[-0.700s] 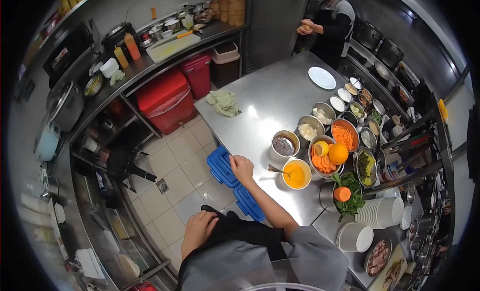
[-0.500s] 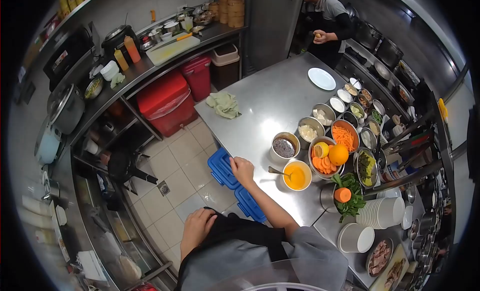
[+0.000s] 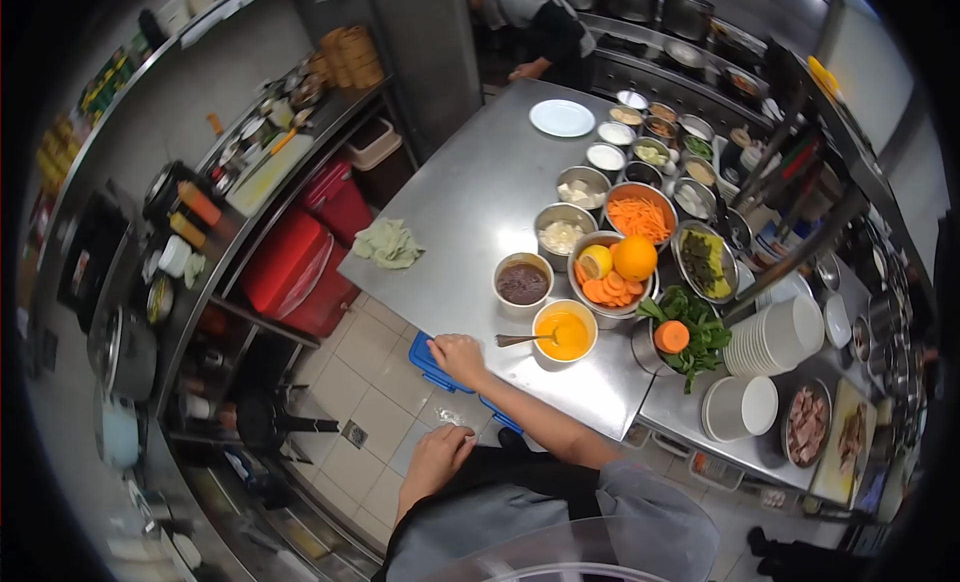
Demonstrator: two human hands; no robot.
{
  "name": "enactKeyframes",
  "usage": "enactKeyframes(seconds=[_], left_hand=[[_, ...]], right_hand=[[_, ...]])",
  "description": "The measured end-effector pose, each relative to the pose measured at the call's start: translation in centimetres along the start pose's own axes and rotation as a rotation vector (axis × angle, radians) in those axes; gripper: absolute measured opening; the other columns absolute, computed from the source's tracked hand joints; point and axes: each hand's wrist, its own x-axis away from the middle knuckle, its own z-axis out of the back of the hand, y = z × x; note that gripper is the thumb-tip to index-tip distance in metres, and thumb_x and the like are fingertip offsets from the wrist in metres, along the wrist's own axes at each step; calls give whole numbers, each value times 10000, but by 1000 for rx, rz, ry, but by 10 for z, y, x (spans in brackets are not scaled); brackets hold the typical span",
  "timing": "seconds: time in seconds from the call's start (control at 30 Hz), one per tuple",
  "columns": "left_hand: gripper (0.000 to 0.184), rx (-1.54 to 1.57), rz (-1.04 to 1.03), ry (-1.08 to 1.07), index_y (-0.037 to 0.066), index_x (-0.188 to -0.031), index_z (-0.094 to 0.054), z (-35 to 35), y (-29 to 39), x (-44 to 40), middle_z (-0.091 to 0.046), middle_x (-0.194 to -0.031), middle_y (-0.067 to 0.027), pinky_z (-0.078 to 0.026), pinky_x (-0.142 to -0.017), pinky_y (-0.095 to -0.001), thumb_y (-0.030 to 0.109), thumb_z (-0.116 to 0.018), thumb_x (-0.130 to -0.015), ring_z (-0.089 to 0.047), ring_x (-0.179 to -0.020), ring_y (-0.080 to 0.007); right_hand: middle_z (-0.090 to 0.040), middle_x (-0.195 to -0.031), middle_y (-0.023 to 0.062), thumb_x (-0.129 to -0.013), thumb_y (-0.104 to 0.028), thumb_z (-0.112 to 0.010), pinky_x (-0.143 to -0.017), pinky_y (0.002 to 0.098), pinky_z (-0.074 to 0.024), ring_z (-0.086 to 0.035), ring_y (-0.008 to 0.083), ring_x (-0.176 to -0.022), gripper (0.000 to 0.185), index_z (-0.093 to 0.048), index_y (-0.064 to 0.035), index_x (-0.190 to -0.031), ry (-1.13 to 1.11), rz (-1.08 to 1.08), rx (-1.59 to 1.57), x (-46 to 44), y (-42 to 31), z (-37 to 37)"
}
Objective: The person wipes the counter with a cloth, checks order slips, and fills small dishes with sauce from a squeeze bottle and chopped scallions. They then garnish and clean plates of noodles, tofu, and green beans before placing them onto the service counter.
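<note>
My right hand [image 3: 457, 360] rests at the near edge of the steel table [image 3: 450, 217], its fingers curled over that edge. Lower down, my left hand [image 3: 438, 460] hangs in front of the dark apron [image 3: 500, 487], fingers loosely bent and slightly apart, with nothing visible in it. Nearest to my right hand on the table stand a tub of orange-yellow liquid [image 3: 572, 344] with a spoon [image 3: 520, 339] in it and a tub of dark brown sauce [image 3: 523, 284]. Beyond them is a bowl of carrot slices [image 3: 605, 290] with an orange [image 3: 635, 258] and a cut lemon.
A green cloth [image 3: 390, 244] lies at the table's left corner, and a white plate [image 3: 561, 119] near the far end. Ingredient bowls line the right side by stacked white tubs [image 3: 775, 337]. Blue lidded boxes [image 3: 430, 367] sit below. A co-worker [image 3: 535, 27] stands at the far end.
The view has swung, shifting the table leftward in the picture. My right hand stays at the table edge and my left hand by the apron. The co-worker now leans lower.
</note>
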Motion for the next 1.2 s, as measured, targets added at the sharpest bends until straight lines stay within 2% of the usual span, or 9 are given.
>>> enactKeyframes(seconds=[0.17, 0.27, 0.3, 0.37, 0.47, 0.57, 0.67, 0.87, 1.2], left_hand=[[179, -29, -199, -148, 60, -893, -592, -19, 8, -41, -605, -842, -98, -465, -669, -393, 209, -630, -801, -595, -797, -291], [169, 33, -280, -186, 44, -848, -580, -30, 23, -67, -600, -814, -111, -470, -651, -388, 161, -671, -766, -598, -763, -306], [182, 21, -277, -245, 42, -837, -574, -31, 27, -75, -600, -803, -109, -466, -637, -386, 160, -683, -751, -594, -745, -304], [210, -4, -262, -364, 39, -814, -561, -33, 32, -88, -599, -781, -105, -458, -611, -382, 157, -709, -723, -586, -709, -301], [272, 109, -189, -513, 42, -750, -552, -37, 24, -106, -578, -642, -92, -430, -550, -379, 233, -738, -697, -570, -609, -296], [309, 158, -195, -572, 49, -697, -548, -49, 7, -117, -546, -570, -66, -401, -494, -329, 258, -774, -668, -533, -519, -222], [318, 251, -78, -636, 51, -652, -536, -47, 8, -126, -518, -546, -5, -382, -483, -260, 224, -802, -658, -494, -510, -109], [365, 219, -17, -559, 67, -658, -517, -49, 12, -124, -516, -551, -6, -389, -483, -258, 280, -813, -631, -489, -504, -110], [337, 273, -46, -493, 79, -654, -521, -55, 6, -121, -513, -547, 0, -392, -480, -247, 249, -811, -630, -487, -495, -107]], right_hand=[[-598, -628, 126, -839, -261, -553, -549, 394, -467, -593, 297, -583, 292, -571, -53, -634, 2, -1, 23, 3, 7, -7], [-610, -641, 139, -846, -213, -538, -581, 390, -479, -612, 296, -612, 270, -589, -29, -655, -24, 27, -15, 2, 2, 6], [-615, -668, 144, -850, -204, -533, -615, 385, -481, -618, 294, -645, 261, -588, -23, -670, -79, -6, 12, 0, -3, 15], [-607, -647, 124, -846, -227, -544, -578, 376, -477, -609, 280, -615, 266, -583, -39, -661, -16, 52, 20, 2, 2, 14], [-605, -645, 113, -849, -225, -543, -587, 371, -477, -609, 271, -617, 261, -583, -45, -666, 8, 73, 16, 6, 10, 2], [-609, -658, 110, -855, -211, -534, -624, 371, -479, -616, 268, -641, 247, -588, -43, -681, 23, 63, -13, 7, 15, -10], [-620, -693, 118, -856, -204, -528, -660, 368, -478, -622, 274, -670, 230, -597, -44, -706, 2, 32, -30, 9, 16, -12], [-629, -698, 114, -852, -204, -527, -671, 370, -475, -624, 277, -671, 217, -609, -49, -724, -41, -1, -59, 4, 9, 6], [-634, -708, 106, -852, -204, -522, -679, 371, -468, -626, 266, -692, 220, -614, -53, -722, -51, -13, -55, 8, 13, -4]])
